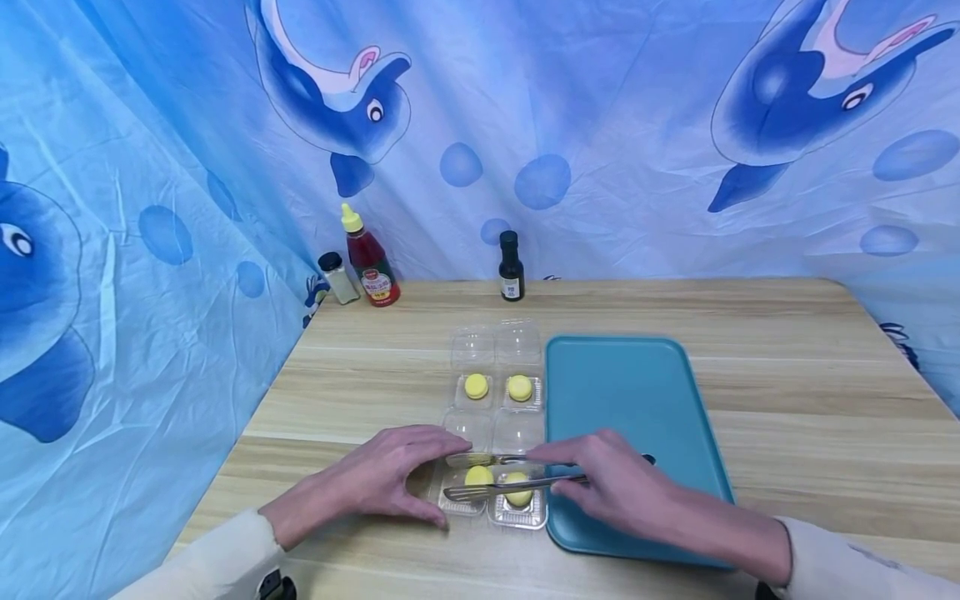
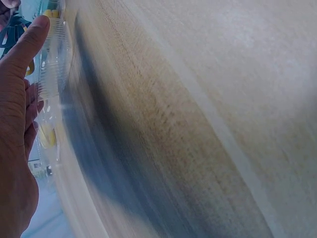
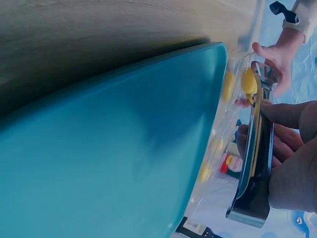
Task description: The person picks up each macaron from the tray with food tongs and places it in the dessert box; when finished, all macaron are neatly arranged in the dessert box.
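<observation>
At table's near side [image 1: 390,571], right hand [image 1: 611,479] grips metal tongs [image 1: 525,485], arms parted, apparently to straddle yellow macaron [image 1: 479,476] at front-left container [image 1: 459,507]; pinch unclear. Left hand [image 1: 397,471] spread loosely beside it, perhaps for steadying; contact unclear. Blue tray [image 1: 622,383] alongside, likely for short reach. Farther, two macarons [image 1: 476,386] in rear containers [image 1: 474,346]; dark bottle [image 1: 512,271] behind.

The tongs [image 3: 256,191] are of smooth, shiny metal. The boxes [image 1: 517,429] are of thin clear plastic, glossy, with ribbed walls. The tray [image 1: 615,392] looks like plastic, smooth and rather matt. The surface [image 1: 810,392] is wood-grained with soft sheen, and the curtain [image 1: 600,100] is wrinkled, slightly glossy cloth.
</observation>
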Available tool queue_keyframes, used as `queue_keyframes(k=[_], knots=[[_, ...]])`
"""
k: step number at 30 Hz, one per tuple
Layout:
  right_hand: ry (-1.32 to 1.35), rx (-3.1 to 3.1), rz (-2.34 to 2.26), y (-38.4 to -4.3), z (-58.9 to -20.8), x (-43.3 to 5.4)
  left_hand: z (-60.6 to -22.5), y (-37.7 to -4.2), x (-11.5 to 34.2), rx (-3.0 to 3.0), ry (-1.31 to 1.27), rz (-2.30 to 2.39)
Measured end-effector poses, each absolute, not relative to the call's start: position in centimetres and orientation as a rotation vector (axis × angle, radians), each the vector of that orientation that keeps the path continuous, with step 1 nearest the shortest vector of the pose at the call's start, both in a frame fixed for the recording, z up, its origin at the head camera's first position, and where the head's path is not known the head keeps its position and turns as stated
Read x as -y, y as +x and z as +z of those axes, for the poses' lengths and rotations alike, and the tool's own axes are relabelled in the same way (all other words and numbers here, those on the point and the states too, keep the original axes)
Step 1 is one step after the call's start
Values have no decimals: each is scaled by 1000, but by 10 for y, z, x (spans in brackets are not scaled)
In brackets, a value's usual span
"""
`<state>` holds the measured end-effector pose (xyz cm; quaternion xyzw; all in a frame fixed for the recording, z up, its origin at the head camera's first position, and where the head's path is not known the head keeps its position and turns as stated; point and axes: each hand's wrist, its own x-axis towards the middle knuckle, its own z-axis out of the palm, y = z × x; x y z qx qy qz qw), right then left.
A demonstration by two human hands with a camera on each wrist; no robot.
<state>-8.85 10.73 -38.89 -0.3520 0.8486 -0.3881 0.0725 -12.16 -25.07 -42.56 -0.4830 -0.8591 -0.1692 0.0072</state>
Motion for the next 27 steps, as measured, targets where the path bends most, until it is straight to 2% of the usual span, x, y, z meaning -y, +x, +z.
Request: queue_keyframes(k=[13, 27], knots=[[-1055, -2549, -1165, -92, -387, -93, -425, -122, 250, 2685, -1516, -527], [-1122, -2663, -1005, -90, -379, -110, -426, -123, 250, 2679, -1513, -541]])
